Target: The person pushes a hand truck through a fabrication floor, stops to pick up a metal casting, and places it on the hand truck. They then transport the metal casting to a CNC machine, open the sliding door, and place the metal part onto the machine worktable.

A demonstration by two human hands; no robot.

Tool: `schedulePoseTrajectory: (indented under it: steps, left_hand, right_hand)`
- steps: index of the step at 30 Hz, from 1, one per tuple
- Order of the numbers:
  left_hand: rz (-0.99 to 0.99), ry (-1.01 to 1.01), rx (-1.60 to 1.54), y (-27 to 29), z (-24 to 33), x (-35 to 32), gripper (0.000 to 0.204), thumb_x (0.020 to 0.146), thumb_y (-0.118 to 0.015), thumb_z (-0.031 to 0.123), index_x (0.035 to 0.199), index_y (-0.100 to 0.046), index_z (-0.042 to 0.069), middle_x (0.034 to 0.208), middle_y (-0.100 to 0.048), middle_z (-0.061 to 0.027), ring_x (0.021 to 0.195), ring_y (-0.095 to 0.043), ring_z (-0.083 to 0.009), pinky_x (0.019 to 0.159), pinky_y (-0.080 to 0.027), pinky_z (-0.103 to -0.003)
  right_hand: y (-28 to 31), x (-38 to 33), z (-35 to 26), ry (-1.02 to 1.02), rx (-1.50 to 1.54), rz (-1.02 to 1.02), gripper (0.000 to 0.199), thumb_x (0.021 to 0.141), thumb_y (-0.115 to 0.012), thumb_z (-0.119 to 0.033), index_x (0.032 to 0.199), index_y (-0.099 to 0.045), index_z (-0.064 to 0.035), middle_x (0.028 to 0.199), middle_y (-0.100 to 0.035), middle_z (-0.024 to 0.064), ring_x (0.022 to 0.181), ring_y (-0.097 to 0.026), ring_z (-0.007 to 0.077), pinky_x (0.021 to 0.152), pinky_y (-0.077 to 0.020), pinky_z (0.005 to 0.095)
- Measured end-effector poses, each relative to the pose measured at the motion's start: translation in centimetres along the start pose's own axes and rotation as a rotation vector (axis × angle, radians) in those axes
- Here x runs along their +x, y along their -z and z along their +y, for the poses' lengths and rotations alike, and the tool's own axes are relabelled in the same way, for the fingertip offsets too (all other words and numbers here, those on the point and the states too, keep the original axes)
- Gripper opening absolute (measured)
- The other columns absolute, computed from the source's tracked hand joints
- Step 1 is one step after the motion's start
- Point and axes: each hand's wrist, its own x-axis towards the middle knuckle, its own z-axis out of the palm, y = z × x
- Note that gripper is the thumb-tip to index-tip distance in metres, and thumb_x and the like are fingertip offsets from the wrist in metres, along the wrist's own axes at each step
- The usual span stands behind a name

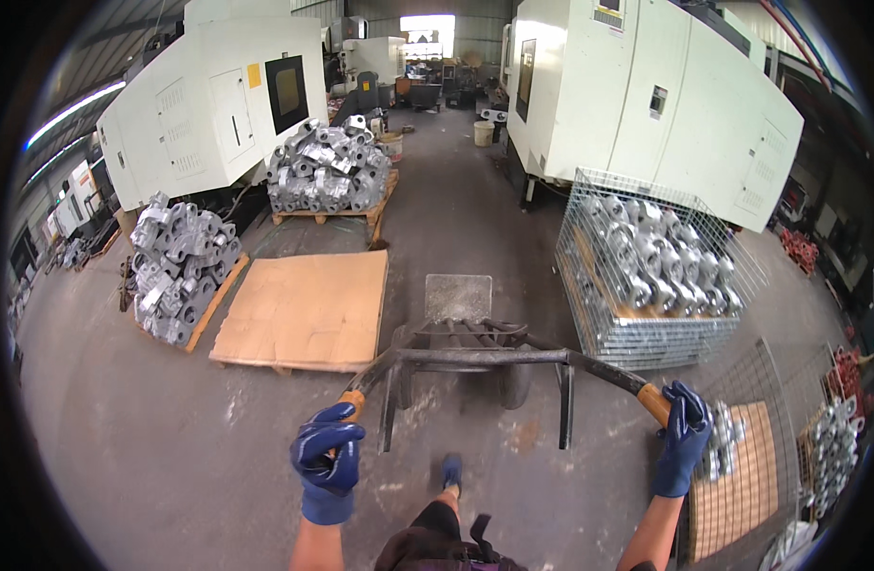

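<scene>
In front of me stands a wheeled cart with a black tubular handlebar (485,357) that spreads out toward both sides. A small worn grey plate (459,297) sits beyond the bar, and a dark wheel (515,386) shows below it. My left hand (327,459), in a blue coated glove, is curled round the end of the left orange-brown grip (354,403). At the other end, my right hand (683,440), gloved alike, is closed round the right orange-brown grip (654,403). The fingers partly hide both grip ends.
Left of the cart lies a cardboard-topped pallet (299,309); grey metal castings (327,171) are heaped behind it, more castings (178,271) beside it. A wire cage (661,276) of castings stands right. White machines (208,105) flank the aisle. Nearer right is a mesh panel (765,428).
</scene>
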Motion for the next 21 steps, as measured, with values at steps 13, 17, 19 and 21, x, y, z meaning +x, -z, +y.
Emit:
schedulePoseTrajectory:
  steps: [13, 17, 19, 21]
  left_hand:
    - [0.168, 0.384, -0.158, -24.1, -33.0, 24.3, 0.026, 0.078, -0.052, -0.015, 0.093, -0.064, 0.002, 0.094, -0.069, -0.0141, 0.095, -0.067, -0.0224, 0.065, -0.055, -0.029]
    - [0.182, 0.293, -0.098, -30.2, -45.0, 32.2, 0.024, 0.08, -0.056, -0.015, 0.094, -0.064, 0.002, 0.099, -0.068, -0.0173, 0.092, -0.067, -0.0207, 0.053, -0.051, -0.021]
    - [0.3, 0.379, -0.06, -33.6, -50.2, 37.5, 0.019, 0.082, -0.06, -0.011, 0.094, -0.064, 0.003, 0.103, -0.067, -0.0158, 0.092, -0.067, -0.0212, 0.053, -0.051, -0.021]
    - [0.371, 0.481, -0.057, -37.4, -56.4, 43.2, 0.015, 0.086, -0.06, -0.006, 0.095, -0.064, 0.005, 0.105, -0.068, -0.0134, 0.092, -0.067, -0.0192, 0.053, -0.052, -0.022]
  right_hand:
    - [-35.1, 36.0, 10.6, 0.125, 0.007, -0.052, 0.02, 0.097, -0.055, -0.014, 0.108, -0.068, -0.005, 0.113, -0.067, 0.004, 0.088, -0.064, 0.0111, 0.052, -0.0476, 0.0203]
    - [-47.4, 45.7, 12.6, 0.131, 0.186, -0.028, 0.019, 0.096, -0.055, -0.008, 0.108, -0.066, 0.0023, 0.106, -0.068, 0.0096, 0.096, -0.064, 0.0178, 0.087, -0.0495, 0.0311]
    - [-54.6, 50.1, 12.2, 0.148, 0.303, -0.001, 0.019, 0.094, -0.055, -0.007, 0.107, -0.065, 0.0033, 0.105, -0.069, 0.011, 0.096, -0.065, 0.0203, 0.091, -0.0485, 0.0339]
    - [-61.5, 56.8, 15.8, 0.355, 0.241, -0.018, 0.023, 0.096, -0.055, -0.016, 0.104, -0.067, 0.0011, 0.106, -0.068, 0.0097, 0.098, -0.064, 0.0181, 0.084, -0.0517, 0.0314]
